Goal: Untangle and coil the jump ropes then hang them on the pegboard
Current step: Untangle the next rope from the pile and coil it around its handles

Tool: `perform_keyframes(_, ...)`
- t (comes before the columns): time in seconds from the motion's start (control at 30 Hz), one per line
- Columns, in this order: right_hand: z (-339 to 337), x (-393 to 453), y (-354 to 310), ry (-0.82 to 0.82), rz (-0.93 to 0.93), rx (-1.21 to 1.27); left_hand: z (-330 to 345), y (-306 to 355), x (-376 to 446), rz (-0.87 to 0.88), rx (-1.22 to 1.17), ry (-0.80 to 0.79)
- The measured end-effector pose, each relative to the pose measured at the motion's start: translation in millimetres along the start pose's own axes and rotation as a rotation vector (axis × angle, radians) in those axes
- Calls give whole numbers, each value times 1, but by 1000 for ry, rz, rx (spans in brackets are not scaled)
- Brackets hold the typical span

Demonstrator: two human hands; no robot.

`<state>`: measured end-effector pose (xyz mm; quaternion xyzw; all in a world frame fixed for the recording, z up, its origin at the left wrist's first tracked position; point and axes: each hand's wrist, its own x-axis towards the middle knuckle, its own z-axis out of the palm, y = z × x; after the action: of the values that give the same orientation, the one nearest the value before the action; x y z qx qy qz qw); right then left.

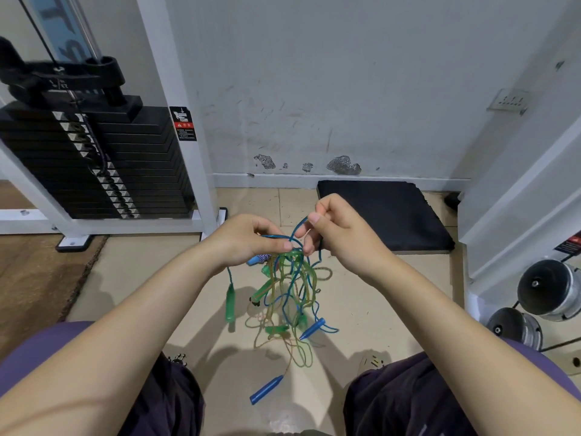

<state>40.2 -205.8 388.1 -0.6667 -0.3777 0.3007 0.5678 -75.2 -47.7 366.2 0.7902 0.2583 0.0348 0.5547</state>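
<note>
**Two hands hold a knot of jump ropes above the floor**

Nearest to the camera are the person's dark trousers [408, 401] and purple sleeves [34, 347]; between the knees, a blue handle [266, 389] hangs lowest of all. Above it the tangle of jump ropes [287, 287] hangs in the air over the beige tiled floor [135, 278]; blue, green and yellowish cords cross each other in many loops. A green handle [230, 303] hangs on the left side of the tangle, and a second blue handle [312, 328] on the right side, lower down.

The left hand [248, 240] holds the top of the tangle; its thumb and fingers are curled together and pinch the cords there. The right hand [336, 228] is just beside it; its thumb and forefinger pinch a blue cord [298, 228] that rises in a small arc between the two hands, and the other fingers are bent loosely.

Farther away a black mat [383, 212] lies on the floor against the wall; at the left stands a black weight stack [94, 165] in a white frame [176, 89]; at the right edge are round dumbbell ends [548, 289]. Behind all is a scuffed white wall [314, 73] with a socket plate [507, 100].
</note>
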Motion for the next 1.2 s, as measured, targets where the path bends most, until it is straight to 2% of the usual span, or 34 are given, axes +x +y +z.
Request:
perform_keyframes(0.13, -4, 1, -5, 20, -18, 119, -2, 3, -2, 21, 27, -86)
perform_keyframes(0.23, -6, 1, -6, 16, -16, 118, -2, 1, 1, 53, 53, 34)
perform_keyframes(0.3, -11, 2, -6, 33, -4, 38, -3, 1, 2, 47, 20, 95)
perform_keyframes(0.43, -22, 5, -1, 89, 73, -173, -10, 2, 0, 41, -81, 83)
perform_keyframes(0.53, -26, 6, 3, 18, 116, -348, -10, 4, -2, 42, -143, 92)
perform_keyframes(0.63, -23, 4, 0, -88, 118, -469, -9, 4, -1, 77, -215, 242)
perform_keyframes(0.73, -20, 6, -2, -71, 118, -457, -8, 3, 2, 99, -240, 382)
perform_keyframes(0.8, -19, 7, 1, -33, 134, -400, -7, 3, 1, 92, -266, 360)
perform_keyframes(0.9, -14, 6, 8, -54, 161, -314, -1, 5, -1, 81, -316, 228)
perform_keyframes(1.03, -4, 6, 12, -84, 137, -370, 5, 6, -3, 86, -415, 110)
perform_keyframes(1.13, -2, 8, 12, -65, 107, -392, 4, 8, -3, 59, -499, 79)
perform_keyframes(1.2, -4, 9, 10, -62, 102, -355, 2, 8, -2, 45, -476, 115)
